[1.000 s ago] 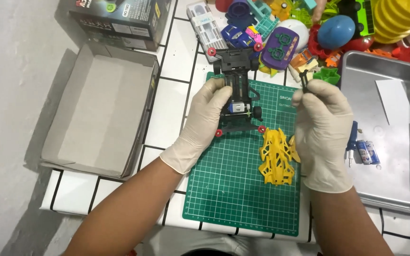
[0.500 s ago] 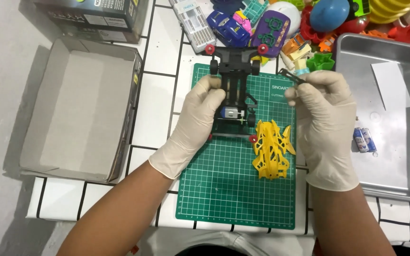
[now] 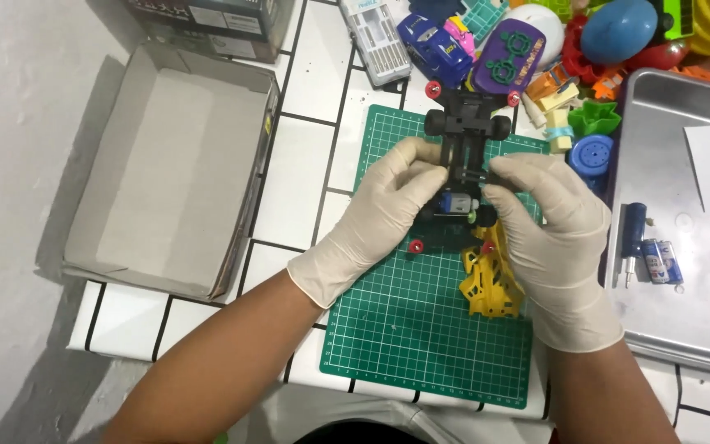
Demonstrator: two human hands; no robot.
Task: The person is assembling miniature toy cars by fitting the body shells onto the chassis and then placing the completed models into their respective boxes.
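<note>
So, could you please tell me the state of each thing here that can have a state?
Black toy car chassis: body off, gripped by both hands.
Left hand: gloved, closed on the chassis.
Right hand: gloved, closed on the chassis.
Yellow car body: detached, lying on the green cutting mat.
Cardboard box: open, empty.

Bright, even light; soft shadows, sharp focus.
</note>
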